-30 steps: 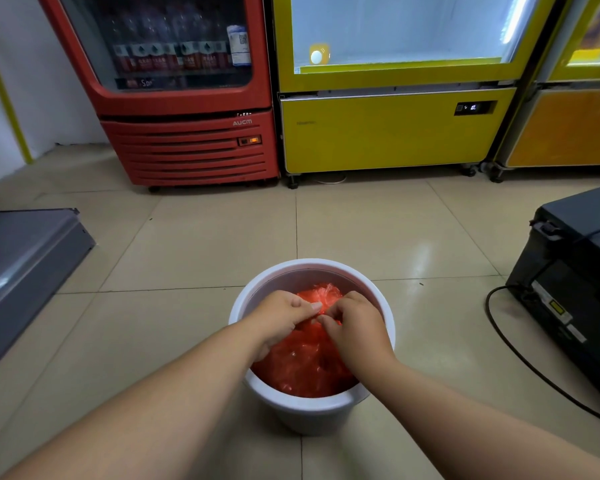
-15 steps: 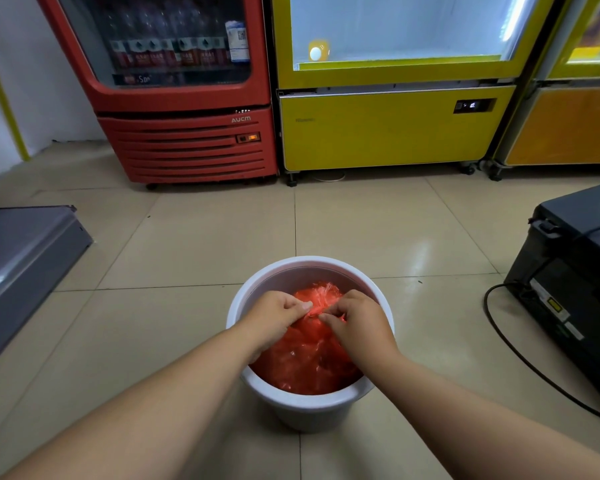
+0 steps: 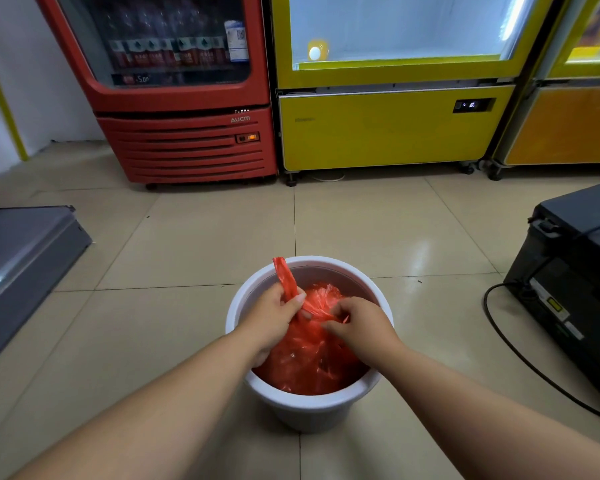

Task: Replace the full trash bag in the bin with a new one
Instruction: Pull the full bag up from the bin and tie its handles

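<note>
Trash bag [image 3: 309, 355], red and full: sitting down inside the white bin [image 3: 305, 401], filling most of it, bin standing on the tiled floor [image 3: 205, 237]. Left hand [image 3: 274, 317]: gripping a twisted strip [image 3: 284, 275] of the bag's plastic, fingers curling round it, strip poking up past the bin's far rim. Right hand [image 3: 361, 323]: pinching the gathered plastic at the bag's neck, fingertips bending inward, working just beside the left. Both forearms reaching in from the near side. Standing along the back wall: red drinks fridge [image 3: 187, 143], yellow fridge [image 3: 378, 129] touching its side. Lying at far left: grey panel [image 3: 21, 247]. Sitting at right, well apart from the bin: black machine [image 3: 575, 271], its cable [image 3: 513, 348] curving over the tiles.
</note>
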Demonstrator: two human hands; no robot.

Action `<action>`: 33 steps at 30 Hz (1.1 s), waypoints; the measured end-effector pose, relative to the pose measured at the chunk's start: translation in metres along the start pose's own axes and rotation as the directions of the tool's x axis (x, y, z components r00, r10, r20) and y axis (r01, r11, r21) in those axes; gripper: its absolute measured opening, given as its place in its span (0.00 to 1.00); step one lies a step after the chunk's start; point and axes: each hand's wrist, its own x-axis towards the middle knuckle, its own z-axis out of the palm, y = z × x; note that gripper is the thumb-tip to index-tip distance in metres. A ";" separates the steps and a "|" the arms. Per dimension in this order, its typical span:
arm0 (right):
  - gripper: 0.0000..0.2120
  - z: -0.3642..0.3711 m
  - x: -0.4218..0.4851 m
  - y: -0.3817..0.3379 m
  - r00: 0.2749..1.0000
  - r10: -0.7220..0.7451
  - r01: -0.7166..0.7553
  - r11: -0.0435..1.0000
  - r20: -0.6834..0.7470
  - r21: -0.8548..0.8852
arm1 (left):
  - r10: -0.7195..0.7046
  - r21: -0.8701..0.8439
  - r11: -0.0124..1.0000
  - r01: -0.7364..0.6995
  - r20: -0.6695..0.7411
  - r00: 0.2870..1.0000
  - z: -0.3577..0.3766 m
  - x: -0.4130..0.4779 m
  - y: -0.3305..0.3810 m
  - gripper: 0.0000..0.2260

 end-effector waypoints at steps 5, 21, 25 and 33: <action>0.05 -0.006 0.004 0.001 0.989 0.141 -0.127 0.962 -0.042 0.244 | -0.027 -0.252 0.968 0.004 -0.088 0.996 0.008 0.001 -0.001 0.09; 0.09 -0.050 0.012 -0.030 0.997 -0.034 0.063 0.888 -0.072 0.455 | 0.017 0.392 0.907 -0.155 0.333 0.943 0.013 0.008 0.021 0.11; 0.06 -0.053 0.012 -0.021 0.982 -0.177 0.190 0.920 -0.067 0.344 | 0.049 0.279 0.953 -0.116 0.237 0.970 0.016 0.009 0.019 0.08; 0.10 -0.047 0.023 -0.008 0.972 0.192 -0.004 0.595 -0.137 0.804 | 0.120 0.100 0.985 -0.139 0.169 0.978 0.015 0.009 0.000 0.09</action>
